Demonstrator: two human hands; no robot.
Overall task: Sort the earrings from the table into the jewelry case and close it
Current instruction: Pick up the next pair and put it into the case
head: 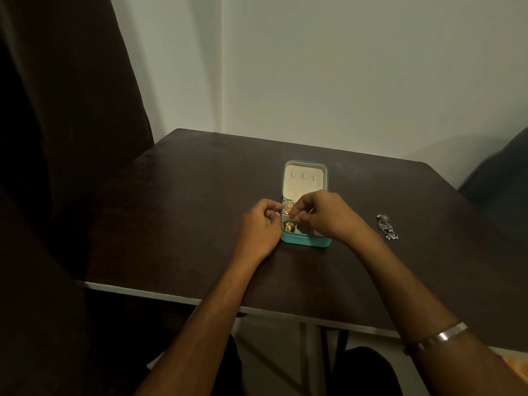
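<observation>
Gold filigree catches the light between two hands: a gold earring (287, 208) sits over the far-left compartment of the jewelry case (305, 241), and both hands have closed in on it; the left hand (258, 228) has thumb and forefinger curled and pinched at the earring's left edge, the other fingers folded under; the right hand (323, 214) reaches across the case from the right, its fingertips drawn narrowly together at the earring's near-right edge, though whether they grip the earring itself or some small part of it is too fine to tell.

Just nearer in the same case, in the near-left compartment, lies a second gold earring (289, 226), darker and partly shadowed by the left hand.

Teal on the outside and lined in cream, the case is small and rectangular with rounded corners; it lies open, its lid (305, 178) laid back flat on the far side, showing a cream panel with three little tabs in a row; the right hand covers most of the tray's right half.

Well to the right of the case, apart from both hands, silver earrings (387, 226) with pale beads lie in a loose string on the dark brown table (185, 210).

A silver bangle (437, 337) circles the right forearm; to the left of the case, beyond the table edge, hangs a dark brown curtain (65, 110), with a pale wall (343, 67) behind.
</observation>
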